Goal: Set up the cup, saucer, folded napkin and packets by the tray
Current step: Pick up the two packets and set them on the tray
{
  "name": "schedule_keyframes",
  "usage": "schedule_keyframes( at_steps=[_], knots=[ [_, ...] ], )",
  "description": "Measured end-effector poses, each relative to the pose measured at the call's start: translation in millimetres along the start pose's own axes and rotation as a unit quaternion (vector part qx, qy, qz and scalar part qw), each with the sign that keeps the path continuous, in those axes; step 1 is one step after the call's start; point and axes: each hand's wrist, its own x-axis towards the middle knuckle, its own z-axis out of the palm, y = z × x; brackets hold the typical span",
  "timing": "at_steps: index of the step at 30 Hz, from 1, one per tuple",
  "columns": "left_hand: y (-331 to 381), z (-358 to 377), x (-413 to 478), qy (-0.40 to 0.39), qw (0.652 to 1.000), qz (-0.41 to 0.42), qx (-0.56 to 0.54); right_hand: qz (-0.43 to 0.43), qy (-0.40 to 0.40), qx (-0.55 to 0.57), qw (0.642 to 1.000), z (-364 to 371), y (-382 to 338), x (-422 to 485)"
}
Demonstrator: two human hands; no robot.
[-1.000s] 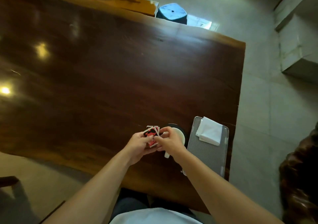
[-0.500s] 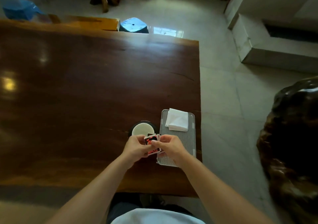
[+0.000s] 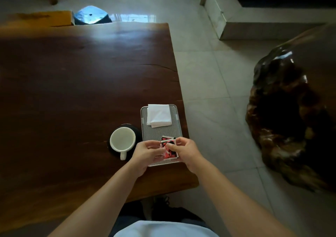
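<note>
A ribbed metal tray (image 3: 174, 129) lies near the table's right front corner, with a folded white napkin (image 3: 159, 115) on its far half. To its left a white cup (image 3: 122, 140) stands on a dark saucer (image 3: 136, 131), handle toward me. Over the tray's near end I hold a small stack of red, black and white packets (image 3: 169, 148). My left hand (image 3: 147, 152) pinches them from the left and my right hand (image 3: 186, 150) from the right, thumb on top. How many packets there are is hidden.
The dark wooden table (image 3: 72, 91) ends just right of the tray and close in front of it. A large dark carved wood piece (image 3: 294, 113) stands on the tiled floor to the right. A blue stool (image 3: 91, 15) sits beyond the table's far edge.
Both hands have carried the packets rightward, from beside the cup to over the tray's near end. My head turned right, so the table shifted left in view.
</note>
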Motion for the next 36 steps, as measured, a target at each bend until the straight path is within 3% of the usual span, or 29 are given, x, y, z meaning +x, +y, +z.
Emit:
schedule_keyframes(
  at_steps=[4,9,15,20,25,30,36],
  knots=[
    [-7.9,7.1,8.6,-0.004,0.995,0.040,0.092,0.029,-0.018,0.074,0.997,-4.7,9.3,-0.4],
    [-7.0,18.4,9.2,0.032,0.994,0.061,0.084,0.060,0.006,0.128,0.990,-0.2,6.5,4.6],
    [-2.8,23.4,9.8,0.076,0.985,0.091,0.126,0.053,0.039,0.074,0.995,0.1,4.4,10.6],
    [6.1,29.8,4.8,0.126,0.953,0.161,0.222,0.016,0.109,0.036,0.993,2.2,-14.1,10.3],
    [26.2,35.5,4.8,0.128,0.944,0.182,0.245,0.022,0.066,0.060,0.996,-2.0,-34.4,9.5],
    [26.2,22.7,15.6,0.175,0.948,0.164,0.210,0.013,0.068,0.040,0.997,-17.0,-39.8,11.6],
    [18.2,8.2,20.9,0.132,0.990,0.038,-0.023,0.055,0.054,0.071,0.994,-37.5,-28.0,18.3]
  ],
)
